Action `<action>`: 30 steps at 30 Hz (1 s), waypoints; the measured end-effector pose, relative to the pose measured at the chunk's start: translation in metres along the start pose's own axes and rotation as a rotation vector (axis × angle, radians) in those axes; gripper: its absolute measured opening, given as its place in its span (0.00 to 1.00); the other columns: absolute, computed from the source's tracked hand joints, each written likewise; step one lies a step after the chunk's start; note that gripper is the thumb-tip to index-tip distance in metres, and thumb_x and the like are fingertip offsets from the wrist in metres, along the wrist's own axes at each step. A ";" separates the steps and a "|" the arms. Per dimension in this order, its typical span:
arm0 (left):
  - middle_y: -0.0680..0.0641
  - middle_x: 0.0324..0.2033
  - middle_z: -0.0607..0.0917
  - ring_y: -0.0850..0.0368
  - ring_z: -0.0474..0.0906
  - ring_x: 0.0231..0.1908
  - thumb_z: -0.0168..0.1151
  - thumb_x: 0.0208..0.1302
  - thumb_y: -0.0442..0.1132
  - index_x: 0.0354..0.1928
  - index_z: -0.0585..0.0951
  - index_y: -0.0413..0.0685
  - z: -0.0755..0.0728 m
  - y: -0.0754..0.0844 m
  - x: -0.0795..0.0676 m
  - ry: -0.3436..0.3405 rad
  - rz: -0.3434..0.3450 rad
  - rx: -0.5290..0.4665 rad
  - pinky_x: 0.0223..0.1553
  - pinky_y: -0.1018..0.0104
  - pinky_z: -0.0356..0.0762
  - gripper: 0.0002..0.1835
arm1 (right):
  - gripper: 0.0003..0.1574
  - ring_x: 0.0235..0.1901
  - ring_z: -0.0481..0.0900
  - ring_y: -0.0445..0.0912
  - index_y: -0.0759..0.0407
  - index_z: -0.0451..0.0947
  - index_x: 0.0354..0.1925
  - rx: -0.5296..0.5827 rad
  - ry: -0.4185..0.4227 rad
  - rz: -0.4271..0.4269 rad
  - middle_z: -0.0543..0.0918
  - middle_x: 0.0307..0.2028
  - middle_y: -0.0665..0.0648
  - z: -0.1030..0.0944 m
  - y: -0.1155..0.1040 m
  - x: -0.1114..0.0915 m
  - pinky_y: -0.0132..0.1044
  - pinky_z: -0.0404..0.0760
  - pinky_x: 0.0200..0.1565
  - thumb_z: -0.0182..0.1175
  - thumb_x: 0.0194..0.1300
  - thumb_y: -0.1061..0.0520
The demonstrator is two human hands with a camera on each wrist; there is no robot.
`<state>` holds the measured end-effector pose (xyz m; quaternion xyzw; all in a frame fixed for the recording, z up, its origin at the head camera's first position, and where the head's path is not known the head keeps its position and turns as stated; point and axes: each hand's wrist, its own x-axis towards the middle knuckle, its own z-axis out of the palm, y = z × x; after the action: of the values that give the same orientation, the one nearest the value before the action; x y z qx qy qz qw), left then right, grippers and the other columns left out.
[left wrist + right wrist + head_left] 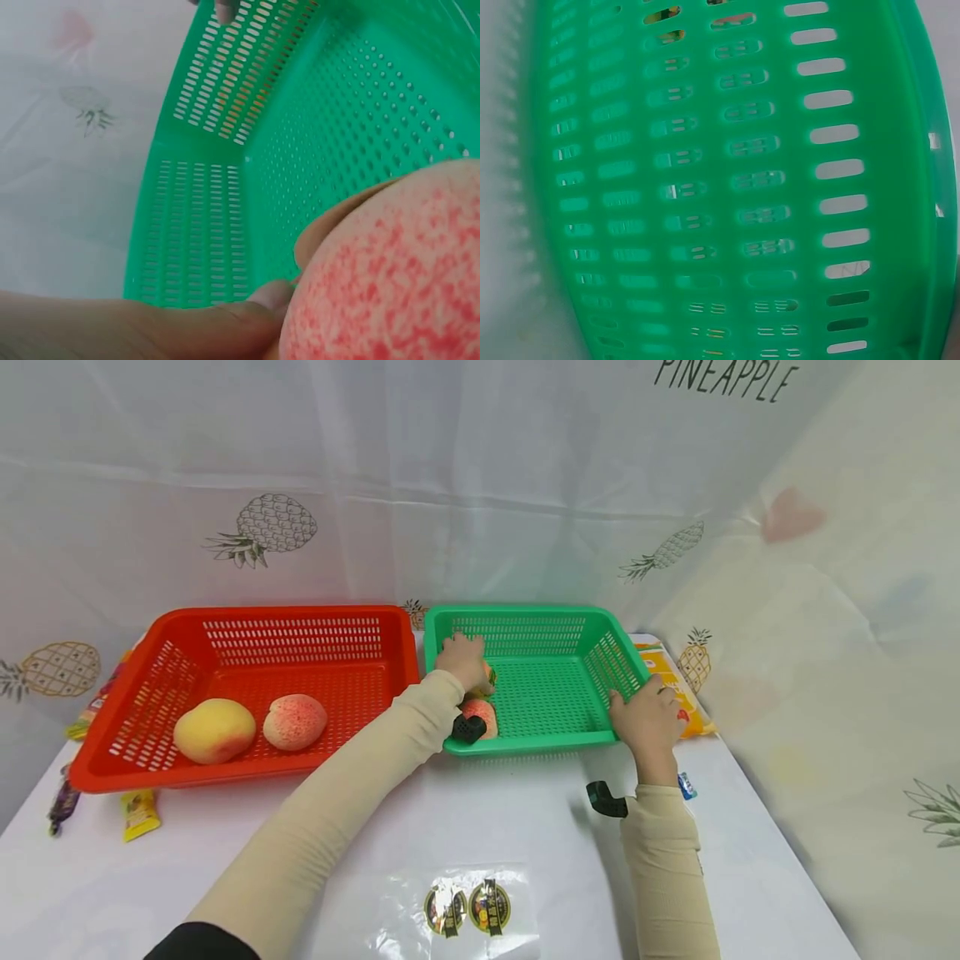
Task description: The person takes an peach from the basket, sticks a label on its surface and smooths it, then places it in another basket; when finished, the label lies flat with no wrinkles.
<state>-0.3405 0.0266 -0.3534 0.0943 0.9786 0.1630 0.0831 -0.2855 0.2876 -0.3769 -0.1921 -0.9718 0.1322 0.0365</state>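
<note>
My left hand [463, 662] reaches into the left end of the green basket [540, 745]. It holds a small yellow-and-green item [489, 678], mostly covered by the hand, so its kind is unclear. Just nearer lies a speckled pink peach [482, 714], partly behind the black wrist camera. The same peach [397, 270] fills the lower right of the left wrist view and hides what lies between thumb [202, 330] and fingers. At the basket's right side, my right hand [648, 714] grips the rim. Through the slots, the right wrist view shows only the basket wall [705, 172].
Left of the green basket stands a red basket [247, 772] with a yellow peach [214, 731] and a pink peach [295, 722]. Snack packets lie around: yellow [140, 814], purple [64, 802], orange [675, 689], blue [686, 786]. A clear bag [465, 910] lies in front.
</note>
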 end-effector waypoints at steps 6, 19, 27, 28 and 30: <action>0.36 0.59 0.58 0.42 0.55 0.56 0.66 0.45 0.56 0.56 0.68 0.48 -0.004 -0.006 -0.004 -0.009 -0.019 0.104 0.41 0.59 0.74 0.37 | 0.48 0.53 0.57 0.70 0.71 0.41 0.63 -0.003 -0.020 -0.017 0.56 0.56 0.78 0.003 -0.007 0.000 0.65 0.56 0.48 0.41 0.62 0.38; 0.54 0.54 0.64 0.57 0.61 0.53 0.50 0.51 0.68 0.50 0.70 0.63 -0.098 -0.057 -0.117 -0.036 0.153 -0.429 0.50 0.56 0.67 0.28 | 0.48 0.51 0.57 0.71 0.72 0.41 0.63 0.003 0.005 -0.032 0.56 0.54 0.79 -0.009 -0.002 0.001 0.65 0.56 0.47 0.40 0.62 0.37; 0.38 0.54 0.61 0.40 0.51 0.55 0.55 0.54 0.59 0.50 0.71 0.48 -0.069 -0.148 -0.225 0.386 -0.026 -0.314 0.42 0.43 0.61 0.28 | 0.48 0.52 0.57 0.71 0.73 0.41 0.63 -0.008 -0.025 -0.015 0.56 0.55 0.79 -0.001 0.007 -0.006 0.65 0.57 0.46 0.40 0.63 0.37; 0.35 0.54 0.60 0.37 0.49 0.55 0.57 0.54 0.57 0.50 0.70 0.44 -0.061 -0.161 -0.231 0.451 -0.066 -0.301 0.43 0.41 0.57 0.28 | 0.48 0.52 0.57 0.71 0.73 0.41 0.63 -0.002 -0.028 -0.018 0.56 0.55 0.79 -0.001 0.007 -0.007 0.65 0.57 0.46 0.40 0.62 0.37; 0.31 0.54 0.57 0.34 0.45 0.56 0.60 0.52 0.54 0.50 0.69 0.38 -0.047 -0.183 -0.240 0.568 -0.142 -0.285 0.44 0.37 0.50 0.30 | 0.48 0.51 0.57 0.71 0.73 0.42 0.63 0.002 -0.022 -0.021 0.56 0.54 0.79 -0.001 0.007 -0.007 0.65 0.57 0.45 0.40 0.62 0.38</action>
<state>-0.1460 -0.2087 -0.3396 -0.0360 0.9341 0.3120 -0.1695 -0.2768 0.2917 -0.3775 -0.1802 -0.9739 0.1350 0.0274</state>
